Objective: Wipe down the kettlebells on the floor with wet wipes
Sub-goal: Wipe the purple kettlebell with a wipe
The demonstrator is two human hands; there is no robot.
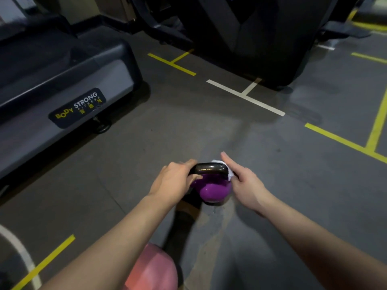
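Centrally, low on the grey gym floor (146, 164), one glossy purple kettlebell (213, 191) with a black loop handle (209, 168) is seen standing upright, flanked by two bare hands. The left hand (178, 180) is wrapped around the left end of the handle, with the fingers curled over the top and the thumb tucked beneath. One crumpled white wet wipe (230, 174) is kept against the right corner of the handle by the right hand (246, 182). Its forefinger is stretched straight forward, while the other fingers are hidden beneath the hand, so it cannot be told whether the wipe is pinched or only pressed. A second kettlebell (152, 268), salmon-pink and rounded, is caught in part at the bottom edge, nearer the person and partly covered by the left forearm (117, 237). A few small wet spots (215, 211) are visible on the floor just beside the purple base. One grey treadmill (69, 80) bearing a black label plate is set to the left, and one dark machine base (251, 38) stands beyond. One white T-shaped tape mark (245, 97) is laid past the kettlebell, with yellow tape lines (339, 139) around it.
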